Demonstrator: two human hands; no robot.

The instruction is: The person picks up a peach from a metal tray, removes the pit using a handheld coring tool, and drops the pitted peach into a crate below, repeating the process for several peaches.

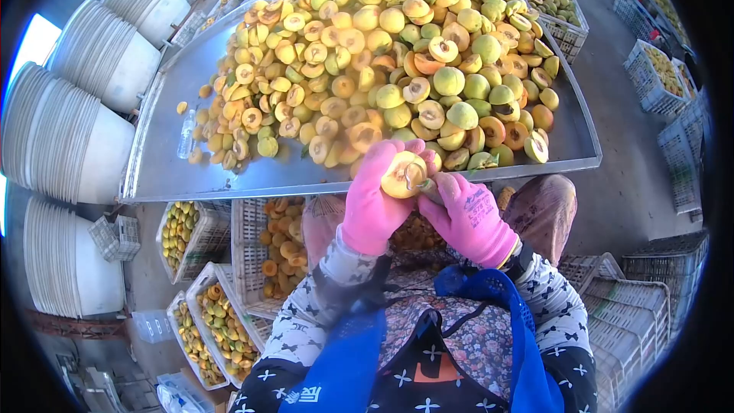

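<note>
In my left hand [374, 199], in a pink glove, sits a halved yellow peach [401, 176], its cut face turned up toward me. My right hand [472, 218], gloved in pink too, is closed around the short handle of a pitting tool [415, 176]. The tool's curved metal loop lies against the middle of the peach half. Both hands meet just over the near edge of a metal table [306, 191]. Beyond them rises a big heap of halved peaches [367, 53], some cut side up, others skin side up.
Below the table edge, a crate [248, 260] of peach halves stands by my legs. More filled crates [200, 233] are at the left. A clear bottle [186, 134] lies on the table. Stacked white tubs [99, 138] line the left; stacked crates [627, 313] stand at the right.
</note>
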